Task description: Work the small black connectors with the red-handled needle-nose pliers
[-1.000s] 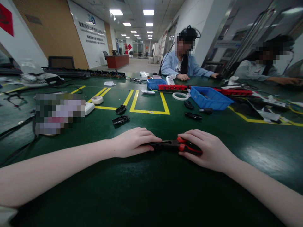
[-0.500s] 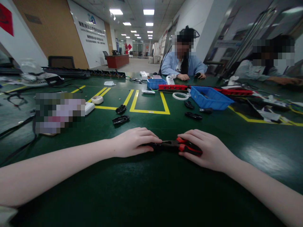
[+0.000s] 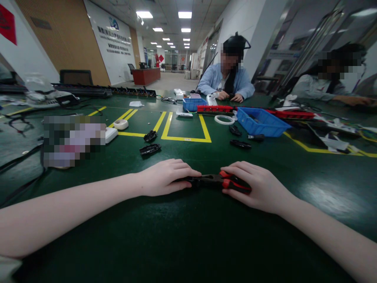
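My right hand (image 3: 255, 184) is wrapped round the red and black handles of a pair of pliers (image 3: 212, 179), whose jaws point left. Pinched between the thumb and fingers of my left hand (image 3: 167, 177) is a small black part (image 3: 193, 181), mostly hidden by the fingers. The plier jaws meet this part; whether they clamp it I cannot tell. Beyond my left hand lie two black plastic shells (image 3: 150, 149), apart from each other. Past my right hand a black shell piece (image 3: 240, 144) rests on the green table (image 3: 188, 239).
A blue bin (image 3: 262, 124) stands at the back right, with a white ring (image 3: 224, 120) beside it. At left are a blurred-out item (image 3: 76, 141), a white box (image 3: 110, 135) and black straps. Across the table a person (image 3: 225, 78) sits by a long red strip (image 3: 216, 109).
My hands and the pliers stay almost still. Across the table, the person has brought their hands closer together and lowered them over something dark.
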A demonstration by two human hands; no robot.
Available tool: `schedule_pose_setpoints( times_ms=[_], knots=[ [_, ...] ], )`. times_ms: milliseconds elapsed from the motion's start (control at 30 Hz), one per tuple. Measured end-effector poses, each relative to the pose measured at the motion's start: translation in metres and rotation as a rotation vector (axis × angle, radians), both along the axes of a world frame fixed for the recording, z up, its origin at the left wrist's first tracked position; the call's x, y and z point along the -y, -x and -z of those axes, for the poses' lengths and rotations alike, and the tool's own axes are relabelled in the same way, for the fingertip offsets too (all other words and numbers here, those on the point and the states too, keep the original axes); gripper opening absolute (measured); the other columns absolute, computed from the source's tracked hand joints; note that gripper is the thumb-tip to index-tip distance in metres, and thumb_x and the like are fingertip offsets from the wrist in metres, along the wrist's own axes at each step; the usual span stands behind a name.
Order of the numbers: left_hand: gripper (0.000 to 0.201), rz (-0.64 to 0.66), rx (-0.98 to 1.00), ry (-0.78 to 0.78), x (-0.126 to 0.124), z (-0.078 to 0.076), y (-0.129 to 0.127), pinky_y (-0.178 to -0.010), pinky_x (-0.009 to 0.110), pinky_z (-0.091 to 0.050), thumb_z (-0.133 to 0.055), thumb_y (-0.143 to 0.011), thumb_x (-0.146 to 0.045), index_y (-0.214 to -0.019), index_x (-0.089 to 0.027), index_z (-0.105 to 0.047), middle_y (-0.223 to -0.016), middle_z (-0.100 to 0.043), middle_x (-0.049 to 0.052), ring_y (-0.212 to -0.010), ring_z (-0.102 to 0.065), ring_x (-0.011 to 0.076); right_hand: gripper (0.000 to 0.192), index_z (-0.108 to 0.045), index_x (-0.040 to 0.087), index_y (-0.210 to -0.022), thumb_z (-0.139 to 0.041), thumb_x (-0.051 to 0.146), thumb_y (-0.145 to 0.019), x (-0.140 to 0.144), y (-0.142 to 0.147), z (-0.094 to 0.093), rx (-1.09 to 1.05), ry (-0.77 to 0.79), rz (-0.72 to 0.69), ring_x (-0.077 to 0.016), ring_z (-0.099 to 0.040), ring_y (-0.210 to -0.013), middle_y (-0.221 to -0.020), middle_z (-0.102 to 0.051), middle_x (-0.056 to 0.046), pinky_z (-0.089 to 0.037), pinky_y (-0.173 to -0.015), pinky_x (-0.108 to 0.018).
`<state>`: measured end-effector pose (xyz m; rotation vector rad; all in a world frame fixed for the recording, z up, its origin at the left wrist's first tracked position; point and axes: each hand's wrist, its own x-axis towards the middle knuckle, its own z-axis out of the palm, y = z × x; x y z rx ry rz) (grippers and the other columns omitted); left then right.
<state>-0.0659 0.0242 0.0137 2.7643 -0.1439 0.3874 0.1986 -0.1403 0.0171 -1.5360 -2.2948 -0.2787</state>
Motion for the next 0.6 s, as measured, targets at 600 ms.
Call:
schedule_pose_setpoints(
  times_ms=[600],
  knots=[
    [0.033,0.036,0.053,0.036,-0.0015,0.0016,-0.0002,-0.1,0.042,-0.049,-0.055,-0.099,-0.02,-0.132,-0.021,-0.057,-0.132,-0.062,0.011,-0.117,-0.059,0.0239,0.037,-0.064,0.019,-0.117,-0.065,0.04,-0.086,0.0003,0.0001,-0.0003,0.006,-0.002,-0.009,-0.0235,-0.069,-0.088,-0.104,-0.071,-0.011,-0.058,-0.074,-0.037]
  ],
)
